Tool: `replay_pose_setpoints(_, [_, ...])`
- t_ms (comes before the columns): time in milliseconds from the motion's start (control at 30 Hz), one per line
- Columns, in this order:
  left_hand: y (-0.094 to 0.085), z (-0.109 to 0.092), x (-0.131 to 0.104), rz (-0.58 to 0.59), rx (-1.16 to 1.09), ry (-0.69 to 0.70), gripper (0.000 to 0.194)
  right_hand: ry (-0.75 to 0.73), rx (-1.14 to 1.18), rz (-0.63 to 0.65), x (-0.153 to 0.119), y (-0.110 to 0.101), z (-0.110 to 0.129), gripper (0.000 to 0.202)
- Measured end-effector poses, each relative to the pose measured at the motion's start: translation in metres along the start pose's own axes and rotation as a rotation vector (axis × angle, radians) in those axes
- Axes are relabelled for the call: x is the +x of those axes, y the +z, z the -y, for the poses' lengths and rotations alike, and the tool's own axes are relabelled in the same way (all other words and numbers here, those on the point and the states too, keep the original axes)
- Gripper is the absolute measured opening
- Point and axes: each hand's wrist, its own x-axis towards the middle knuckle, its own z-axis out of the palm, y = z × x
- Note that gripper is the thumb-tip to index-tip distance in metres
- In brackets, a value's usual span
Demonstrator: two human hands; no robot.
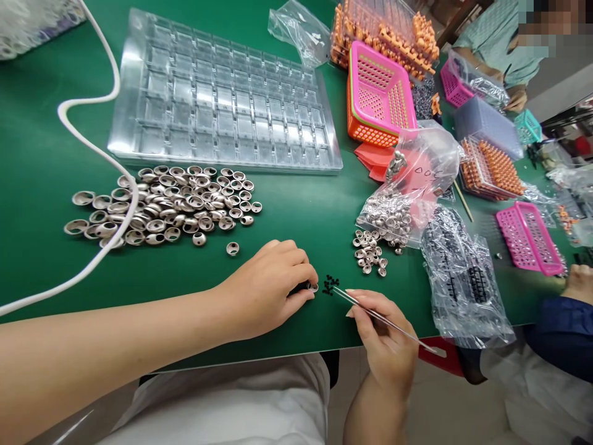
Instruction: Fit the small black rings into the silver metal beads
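My left hand (278,281) rests on the green table with its fingers closed round a small silver ring-like metal part (313,287), most of it hidden by the fingertips. In my right hand (386,330) I pinch metal tweezers (382,318), whose tips reach a little cluster of tiny black pieces (330,284) beside the left fingertips. Whether the tips grip a black piece is too small to tell. A wide heap of silver ring-like parts (185,201) lies beyond my left forearm, with one loose part (232,248) nearer the hand. Smaller silver parts (369,252) spill from a clear bag (393,216).
A clear compartment tray (231,99) lies behind the heap, and a white cable (92,148) crosses the left side. Stacked baskets (382,93), a bag of black parts (463,278) and a pink basket (528,238) stand right. Other people sit at the right.
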Motion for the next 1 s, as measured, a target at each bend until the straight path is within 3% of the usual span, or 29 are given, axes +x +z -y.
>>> replay_pose_setpoints(467, [0.0017,-0.0001,-0.0001,-0.015,-0.010,0.004,0.002,-0.093,-0.054,0.109,0.0031,-0.0014,-0.0007,0.029])
replay_pose_setpoints(1000, [0.0023,0.0008,-0.0006,-0.023,-0.017,0.010,0.003,-0.175,-0.077,0.065,0.0003,0.0015,-0.0031,0.031])
